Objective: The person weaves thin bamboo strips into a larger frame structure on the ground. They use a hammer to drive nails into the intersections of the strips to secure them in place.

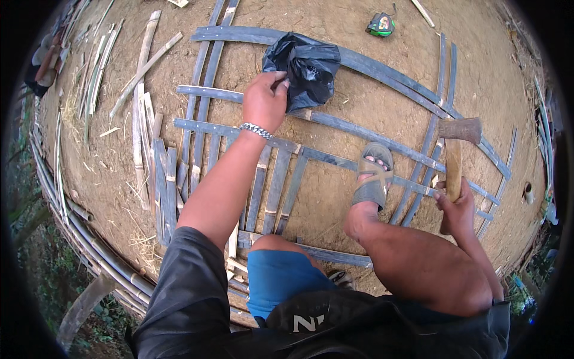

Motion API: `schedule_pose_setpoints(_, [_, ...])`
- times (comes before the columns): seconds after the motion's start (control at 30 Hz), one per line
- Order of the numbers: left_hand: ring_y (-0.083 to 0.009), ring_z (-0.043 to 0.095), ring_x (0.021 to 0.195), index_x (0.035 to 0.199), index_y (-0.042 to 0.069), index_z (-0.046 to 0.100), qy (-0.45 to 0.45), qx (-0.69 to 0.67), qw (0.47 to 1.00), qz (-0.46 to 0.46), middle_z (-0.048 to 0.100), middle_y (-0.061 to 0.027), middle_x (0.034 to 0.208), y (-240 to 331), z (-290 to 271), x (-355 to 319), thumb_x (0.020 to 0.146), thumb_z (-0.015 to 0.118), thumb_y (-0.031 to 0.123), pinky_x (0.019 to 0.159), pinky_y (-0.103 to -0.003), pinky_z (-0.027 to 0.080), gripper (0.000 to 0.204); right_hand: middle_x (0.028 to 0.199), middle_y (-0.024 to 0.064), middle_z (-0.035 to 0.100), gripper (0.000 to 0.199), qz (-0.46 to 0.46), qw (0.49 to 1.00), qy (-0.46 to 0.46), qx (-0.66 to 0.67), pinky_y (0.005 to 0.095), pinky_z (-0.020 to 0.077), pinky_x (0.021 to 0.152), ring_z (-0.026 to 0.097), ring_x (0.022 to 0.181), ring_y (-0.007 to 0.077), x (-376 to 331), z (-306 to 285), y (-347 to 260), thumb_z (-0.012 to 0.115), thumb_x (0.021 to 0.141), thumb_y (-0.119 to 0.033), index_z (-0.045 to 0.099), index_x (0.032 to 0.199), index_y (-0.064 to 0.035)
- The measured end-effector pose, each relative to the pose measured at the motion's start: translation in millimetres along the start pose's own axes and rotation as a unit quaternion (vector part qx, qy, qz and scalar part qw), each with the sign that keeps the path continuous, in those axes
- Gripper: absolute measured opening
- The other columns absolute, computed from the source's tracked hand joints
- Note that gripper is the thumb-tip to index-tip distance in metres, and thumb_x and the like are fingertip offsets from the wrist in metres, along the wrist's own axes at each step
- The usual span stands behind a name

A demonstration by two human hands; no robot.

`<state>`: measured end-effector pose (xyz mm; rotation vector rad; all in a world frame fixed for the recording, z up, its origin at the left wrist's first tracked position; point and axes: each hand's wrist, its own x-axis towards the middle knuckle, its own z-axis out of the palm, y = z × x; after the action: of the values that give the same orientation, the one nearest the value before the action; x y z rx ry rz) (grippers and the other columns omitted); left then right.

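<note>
My left hand, a metal chain bracelet at its wrist, is at the near left edge of a black plastic bag. Its thumb and fingers pinch together at the bag's rim; what lies inside the bag I cannot make out. The bag rests on a lattice of grey split-bamboo strips laid on the ground. On the right, my right hand is wrapped around the wooden handle of a hatchet. The hatchet is held upright, its rusty metal head at the top over the lattice's right side.
My sandalled foot stands on the lattice between the hands. Loose bamboo pieces lie at the left, beside short grey slats. A small dark and green pouch sits at the far side. Bamboo poles edge the ground at lower left.
</note>
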<state>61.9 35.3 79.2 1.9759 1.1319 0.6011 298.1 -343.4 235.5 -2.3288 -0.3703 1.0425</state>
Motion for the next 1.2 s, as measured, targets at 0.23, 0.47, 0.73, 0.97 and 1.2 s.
schedule_pose_setpoints(0.23, [-0.0414, 0.070, 0.103, 0.106, -0.003, 0.070, -0.090, 0.207, 0.974, 0.004, 0.072, -0.0268, 0.107, 11, 23, 31, 0.088, 0.062, 0.009, 0.092, -0.046, 0.056, 0.022, 0.102, 0.0076, 0.064, 0.035, 0.058, 0.993, -0.038, 0.093, 0.0262, 0.0517, 0.061, 0.060, 0.072, 0.0108, 8, 20, 12, 0.072, 0.091, 0.002, 0.053, 0.120, -0.0002])
schedule_pose_setpoints(0.47, [-0.0382, 0.072, 0.097, 0.103, 0.004, 0.070, -0.197, 0.326, 0.920, 0.088, 0.074, -0.0203, 0.105, -17, 45, 45, 0.086, 0.064, 0.012, 0.085, -0.045, 0.059, 0.020, 0.103, 0.0081, 0.064, 0.042, 0.080, 0.994, -0.058, 0.054, 0.0255, 0.0528, 0.061, 0.061, 0.071, 0.0106, -3, 29, 5, 0.071, 0.090, 0.004, 0.051, 0.126, 0.0004])
schedule_pose_setpoints(0.73, [-0.0366, 0.070, 0.098, 0.094, 0.006, 0.073, -0.118, 0.227, 0.963, 0.090, 0.071, -0.0115, 0.107, -20, 45, 41, 0.083, 0.065, 0.013, 0.087, -0.046, 0.057, 0.015, 0.105, 0.0068, 0.063, 0.042, 0.075, 0.994, -0.071, 0.042, 0.0251, 0.0519, 0.059, 0.059, 0.067, 0.0099, -4, 25, 11, 0.069, 0.091, 0.000, 0.050, 0.128, -0.0010])
schedule_pose_setpoints(0.97, [-0.0377, 0.068, 0.104, 0.099, 0.006, 0.074, -0.128, 0.178, 0.975, 0.039, 0.072, -0.0127, 0.108, -8, 38, 50, 0.082, 0.069, 0.014, 0.091, -0.048, 0.055, 0.019, 0.105, 0.0072, 0.063, 0.044, 0.076, 0.993, -0.071, 0.049, 0.0245, 0.0519, 0.058, 0.059, 0.067, 0.0091, -3, 27, 9, 0.070, 0.091, 0.000, 0.049, 0.129, -0.0008])
schedule_pose_setpoints(1.2, [-0.0341, 0.074, 0.092, 0.099, 0.000, 0.071, -0.029, 0.017, 0.999, 0.043, 0.075, -0.0187, 0.105, -6, 28, 40, 0.091, 0.068, 0.011, 0.084, -0.038, 0.058, 0.014, 0.103, 0.0082, 0.063, 0.042, 0.071, 0.993, -0.083, 0.045, 0.0249, 0.0521, 0.059, 0.059, 0.068, 0.0102, -3, 28, 10, 0.070, 0.091, 0.001, 0.049, 0.127, -0.0009])
